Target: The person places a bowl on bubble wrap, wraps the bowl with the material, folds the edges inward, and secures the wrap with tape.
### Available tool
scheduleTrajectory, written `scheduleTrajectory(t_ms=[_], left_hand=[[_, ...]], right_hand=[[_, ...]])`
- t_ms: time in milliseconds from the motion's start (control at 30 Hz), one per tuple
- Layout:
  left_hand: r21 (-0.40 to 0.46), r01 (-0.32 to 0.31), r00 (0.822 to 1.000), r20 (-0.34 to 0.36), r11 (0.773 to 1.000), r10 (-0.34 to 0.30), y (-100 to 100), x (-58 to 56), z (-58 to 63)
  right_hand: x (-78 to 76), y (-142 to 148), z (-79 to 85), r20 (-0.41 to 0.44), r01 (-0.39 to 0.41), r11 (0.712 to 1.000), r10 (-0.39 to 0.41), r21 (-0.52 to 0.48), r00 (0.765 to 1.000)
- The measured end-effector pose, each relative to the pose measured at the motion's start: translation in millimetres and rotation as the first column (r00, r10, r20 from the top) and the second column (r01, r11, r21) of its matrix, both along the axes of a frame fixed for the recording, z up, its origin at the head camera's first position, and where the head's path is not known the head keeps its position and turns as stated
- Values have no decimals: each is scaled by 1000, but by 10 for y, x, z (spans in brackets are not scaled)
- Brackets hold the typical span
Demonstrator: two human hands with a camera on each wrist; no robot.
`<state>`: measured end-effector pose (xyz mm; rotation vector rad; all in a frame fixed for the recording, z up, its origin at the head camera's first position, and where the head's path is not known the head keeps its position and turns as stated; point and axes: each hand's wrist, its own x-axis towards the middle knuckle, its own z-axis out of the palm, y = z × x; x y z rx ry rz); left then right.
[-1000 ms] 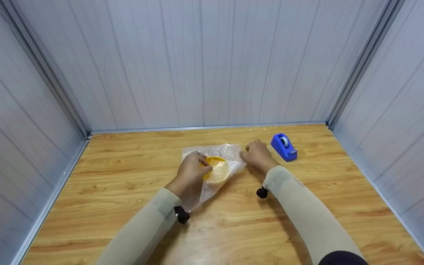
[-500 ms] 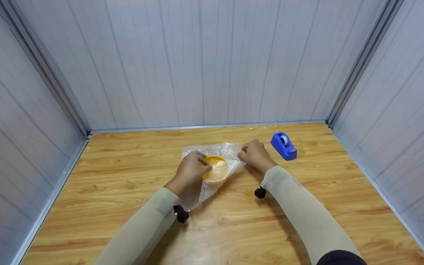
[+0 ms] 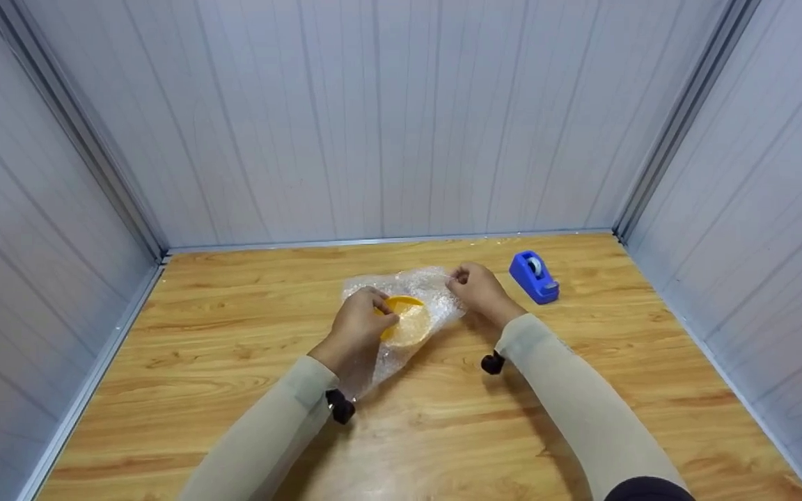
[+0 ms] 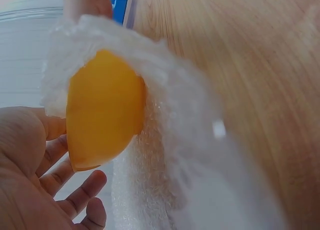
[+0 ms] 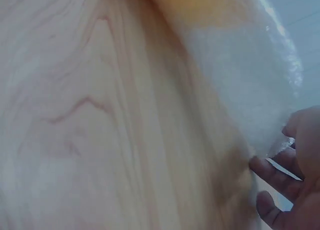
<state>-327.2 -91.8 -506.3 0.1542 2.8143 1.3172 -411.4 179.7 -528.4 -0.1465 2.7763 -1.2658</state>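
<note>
A yellow bowl (image 3: 404, 303) stands on a sheet of bubble wrap (image 3: 439, 289), part of which covers its right side. My left hand (image 3: 358, 323) pinches the bowl's rim between thumb and fingers. In the left wrist view the bowl (image 4: 105, 115) is tilted on its side, with its rounded outside showing beside the palm. My right hand (image 3: 481, 292) pinches the right edge of the bubble wrap. The right wrist view shows the fingertips (image 5: 270, 170) at that edge, with the yellow showing blurred through the sheet (image 5: 240, 80).
A blue tape dispenser (image 3: 535, 278) with a roll in it stands just right of my right hand. The wood-grain table (image 3: 234, 362) is bounded by pale panel walls (image 3: 387, 139) at the back and both sides.
My right hand has shifted slightly left with the bubble wrap edge, drawing the sheet up a little. My left hand keeps its hold on the bowl's rim.
</note>
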Motion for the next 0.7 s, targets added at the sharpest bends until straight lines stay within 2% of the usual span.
scheduleTrajectory(t_ms=[133,267,367,500,700], left_hand=[[14,-9,1000,-1,1000,9,-7,-4,-3],[26,-12,1000,-2,1000,12,-18,-7,-7],[18,-7,1000,-11,1000,7,-27,-13,-23],[7,0,999,-32,1000,1,-31,-26,-39],[14,1,999,-51,1000,-1,-26,-39,-44]], right_hand=[[29,-72,72,-8,-21,996,21,-85,1000],[81,-157,125,-69,-24,989,14,-146,998],[112,-215,160,-144,-32,985,7,-168,989],[164,-270,205,-249,-68,983,24,-169,968],[319,-316,273,-354,-166,980,116,-114,928]])
